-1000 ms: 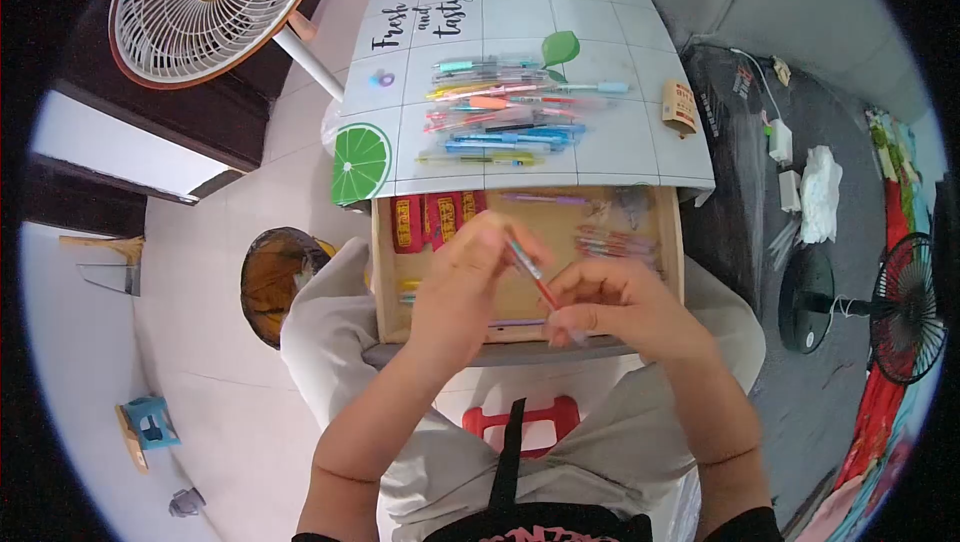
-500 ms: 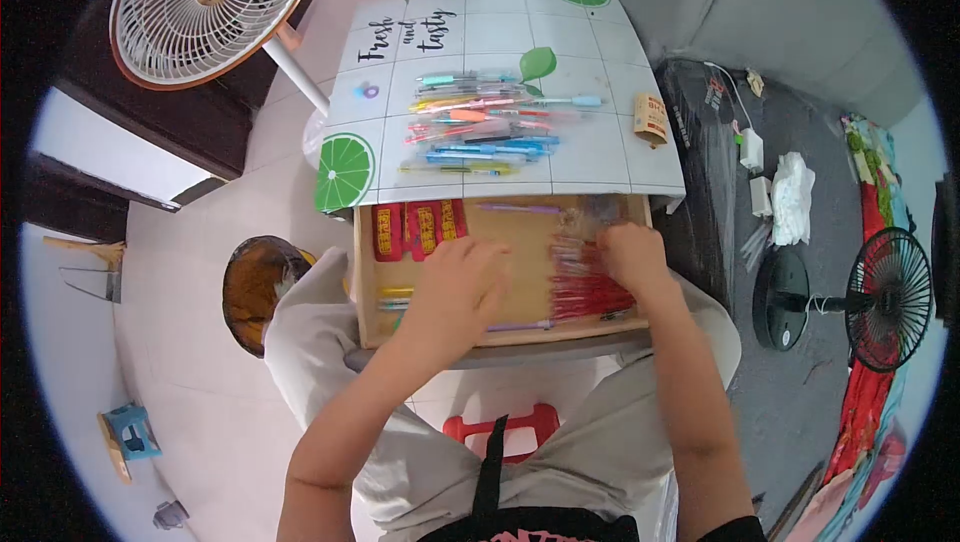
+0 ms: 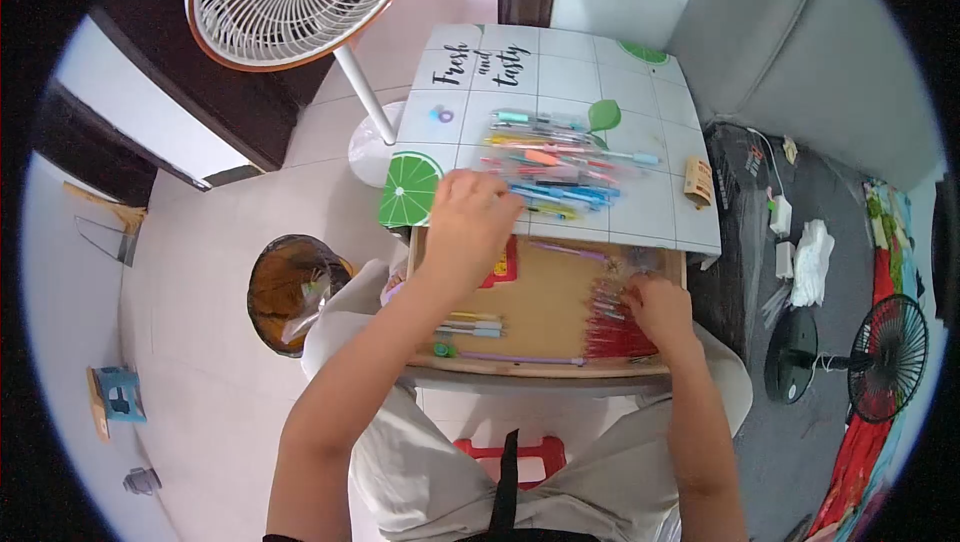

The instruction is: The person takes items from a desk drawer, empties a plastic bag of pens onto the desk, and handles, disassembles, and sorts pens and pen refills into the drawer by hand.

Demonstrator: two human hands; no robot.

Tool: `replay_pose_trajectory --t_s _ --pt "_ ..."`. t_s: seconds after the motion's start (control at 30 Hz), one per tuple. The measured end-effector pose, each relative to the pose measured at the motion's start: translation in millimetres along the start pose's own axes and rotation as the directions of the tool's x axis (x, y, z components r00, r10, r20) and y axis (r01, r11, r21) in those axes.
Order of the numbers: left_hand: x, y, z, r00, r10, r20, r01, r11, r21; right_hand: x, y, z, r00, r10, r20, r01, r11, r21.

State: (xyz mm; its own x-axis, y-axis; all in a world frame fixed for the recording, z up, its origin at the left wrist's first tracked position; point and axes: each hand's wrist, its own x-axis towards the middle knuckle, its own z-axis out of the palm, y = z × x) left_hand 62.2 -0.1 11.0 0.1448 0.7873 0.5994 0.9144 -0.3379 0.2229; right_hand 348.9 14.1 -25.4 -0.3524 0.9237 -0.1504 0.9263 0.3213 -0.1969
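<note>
My left hand (image 3: 470, 227) is over the front edge of the tabletop, at the near left end of a spread of colourful pens (image 3: 560, 157). Its fingers look loosely bent and apart, with nothing visible in them. Inside the open drawer (image 3: 550, 302), my right hand (image 3: 662, 314) is at the right side, fingers bent together at the upper ends of a bundle of red pens (image 3: 610, 332). Its fingertips are partly hidden, so what they pinch is unclear. A purple pen (image 3: 568, 251) lies at the drawer's back, and a red packet (image 3: 503, 264) is partly covered by my left arm.
A white standing fan (image 3: 300, 2) is at the back left, with a waste bin (image 3: 268, 292) below it. On the tabletop lie a brown packet (image 3: 698, 182) and a small purple ring (image 3: 445, 116). A black fan (image 3: 885, 357) stands at the right.
My left hand has moved up out of the drawer to the pens on the tabletop. The right hand stays by the red pens. The whole view has shifted.
</note>
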Motion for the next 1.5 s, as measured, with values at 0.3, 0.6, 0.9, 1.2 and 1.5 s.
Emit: replay_pose_trajectory --t_s 0.3,0.6,0.9,1.2,1.5 --pt "0.4 3.9 28.6 0.976 0.198 0.094 -0.203 0.978 0.046 0.1 -18.8 -24.1 0.957 -0.249 -0.150 0.288 0.875 0.389" --pt "7.9 5.8 25.0 0.963 0.211 0.164 -0.225 0.972 0.067 15.0 -23.2 -24.4 0.970 -0.073 -0.232 0.224 0.638 0.737" --pt "14.6 80.4 -28.2 0.807 -0.343 0.481 0.435 -0.206 -0.877 -9.2 -47.5 -50.9 0.991 -0.135 0.013 -0.016 -0.027 0.999" --pt "10.0 70.7 -29.2 0.765 -0.236 0.600 0.529 -0.301 -0.793 -30.3 -44.9 -56.5 0.907 -0.346 0.242 -0.365 -0.354 0.861" --pt "6.4 65.2 -28.1 0.749 -0.161 0.643 0.570 -0.339 -0.748 -30.4 -51.8 -48.7 0.851 -0.491 0.185 -0.411 -0.404 0.817"
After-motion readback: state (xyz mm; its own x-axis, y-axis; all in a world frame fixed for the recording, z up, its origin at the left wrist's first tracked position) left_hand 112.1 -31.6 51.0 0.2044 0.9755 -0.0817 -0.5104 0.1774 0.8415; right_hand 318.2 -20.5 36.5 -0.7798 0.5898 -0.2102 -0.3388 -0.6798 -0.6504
